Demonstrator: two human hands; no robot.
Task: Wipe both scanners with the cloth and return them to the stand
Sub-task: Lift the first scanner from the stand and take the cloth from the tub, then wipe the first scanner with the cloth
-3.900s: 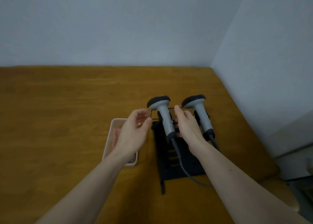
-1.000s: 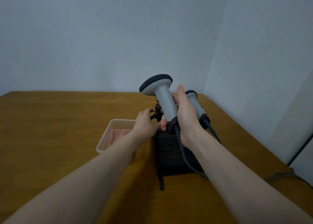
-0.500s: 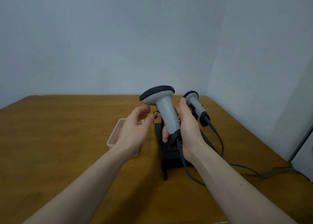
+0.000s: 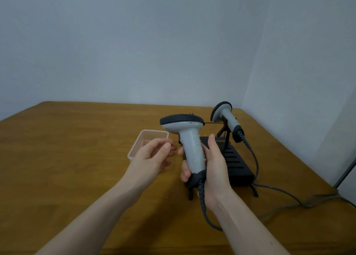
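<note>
My right hand (image 4: 213,170) grips the handle of a grey scanner (image 4: 189,141) with a dark head, held upright above the table in front of the black stand (image 4: 234,162). Small pale specks dot its handle. A second grey scanner (image 4: 226,119) rests on the stand's upright at the back right. My left hand (image 4: 152,156) hovers open and empty just left of the held scanner, over the near end of a clear plastic tray (image 4: 146,137). A pinkish cloth (image 4: 145,143) lies inside the tray, partly hidden by my fingers.
Grey cables (image 4: 273,191) run from both scanners across the wooden table (image 4: 67,158) toward the right edge. Walls close in behind and to the right of the table corner.
My right hand lifted the left scanner off the stand and drew it nearer. My left hand let go of the stand and moved left over the tray. The view shifted left.
</note>
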